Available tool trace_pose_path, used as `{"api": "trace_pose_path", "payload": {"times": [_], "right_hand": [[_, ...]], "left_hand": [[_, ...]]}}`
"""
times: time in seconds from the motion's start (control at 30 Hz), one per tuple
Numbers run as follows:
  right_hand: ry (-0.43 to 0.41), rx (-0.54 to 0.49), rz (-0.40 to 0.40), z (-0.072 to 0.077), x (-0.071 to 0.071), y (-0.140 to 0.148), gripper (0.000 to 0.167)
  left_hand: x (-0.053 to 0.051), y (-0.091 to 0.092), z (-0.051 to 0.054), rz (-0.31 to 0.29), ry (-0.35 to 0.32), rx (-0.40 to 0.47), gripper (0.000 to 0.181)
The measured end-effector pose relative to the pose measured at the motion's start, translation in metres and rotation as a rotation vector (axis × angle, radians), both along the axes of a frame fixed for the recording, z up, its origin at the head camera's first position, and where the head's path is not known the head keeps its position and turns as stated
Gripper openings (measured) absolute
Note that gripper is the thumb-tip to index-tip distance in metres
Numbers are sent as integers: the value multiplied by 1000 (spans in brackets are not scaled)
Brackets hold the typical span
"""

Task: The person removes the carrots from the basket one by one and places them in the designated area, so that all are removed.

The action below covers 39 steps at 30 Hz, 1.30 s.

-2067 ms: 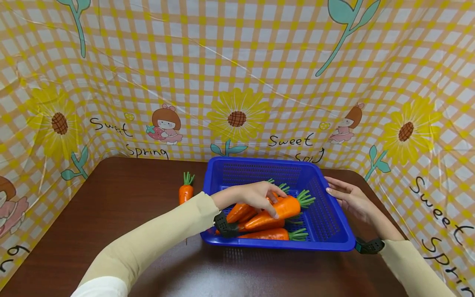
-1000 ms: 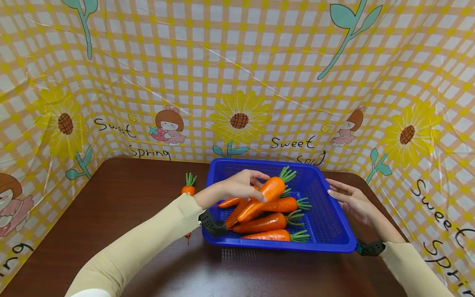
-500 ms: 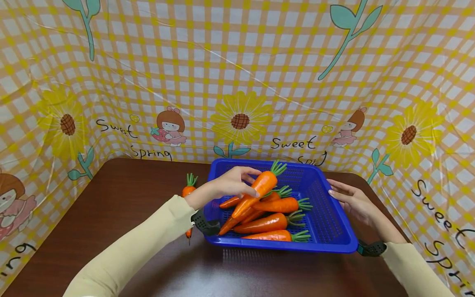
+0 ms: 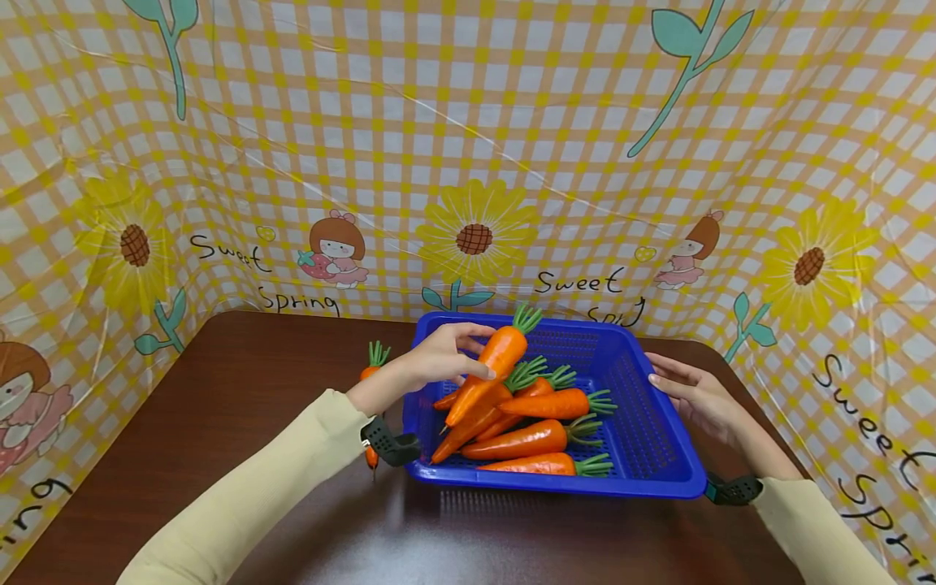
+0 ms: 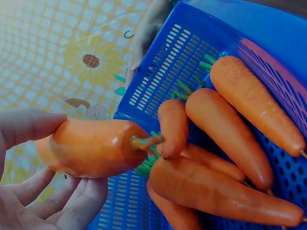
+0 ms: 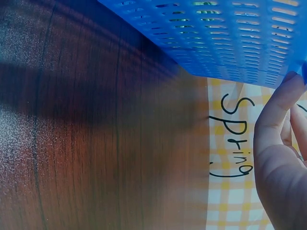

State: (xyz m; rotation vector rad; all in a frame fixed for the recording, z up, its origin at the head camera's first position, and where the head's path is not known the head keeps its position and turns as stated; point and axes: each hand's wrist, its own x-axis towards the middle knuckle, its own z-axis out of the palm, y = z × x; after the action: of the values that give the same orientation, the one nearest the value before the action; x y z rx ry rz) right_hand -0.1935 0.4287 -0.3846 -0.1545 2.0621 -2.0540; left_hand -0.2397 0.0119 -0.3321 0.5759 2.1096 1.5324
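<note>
My left hand point(image 4: 449, 355) grips a carrot point(image 4: 500, 353) by its thick upper part, thumb on one side and fingers on the other. This carrot is tilted, green top up and tip down, above the left part of a blue plastic basket point(image 4: 556, 485). In the left wrist view the held carrot point(image 5: 96, 147) points its tip toward the camera. Several orange carrots point(image 4: 515, 441) lie in the basket, most with green tops to the right. On the basket's right rim, my right hand point(image 4: 698, 398) holds on with thumb and fingertips; in the right wrist view the thumb point(image 6: 280, 108) touches the rim.
Left of the basket, another carrot point(image 4: 371, 457) lies on the dark brown table point(image 4: 241, 406), partly hidden by the left forearm. A checked cloth point(image 4: 409, 146) with sunflowers stands as walls at the back and both sides.
My left hand has lifted a carrot off the pile and carried it left and upward, uncovering the carrots beneath. The right hand stays at the basket's rim.
</note>
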Motion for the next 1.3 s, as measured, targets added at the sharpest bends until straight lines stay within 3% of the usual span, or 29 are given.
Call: {"api": "trace_pose_path", "payload": {"times": [0.3,0.67,0.97,1.3], "right_hand": [[-10,30,-13,-1,0,0,33],[-11,46,-19,1,-1,0,33],[-8,52,-11,2,-1,-2,34],[-13,80,-25,0,-3,0,33]], "left_hand": [[0,-16,-5,31,-18,37,67],[3,-35,0,82,-6,44,68],[-1,-51,0,122,14,42,67],[1,-69,-10,193,-14,92,70]]}}
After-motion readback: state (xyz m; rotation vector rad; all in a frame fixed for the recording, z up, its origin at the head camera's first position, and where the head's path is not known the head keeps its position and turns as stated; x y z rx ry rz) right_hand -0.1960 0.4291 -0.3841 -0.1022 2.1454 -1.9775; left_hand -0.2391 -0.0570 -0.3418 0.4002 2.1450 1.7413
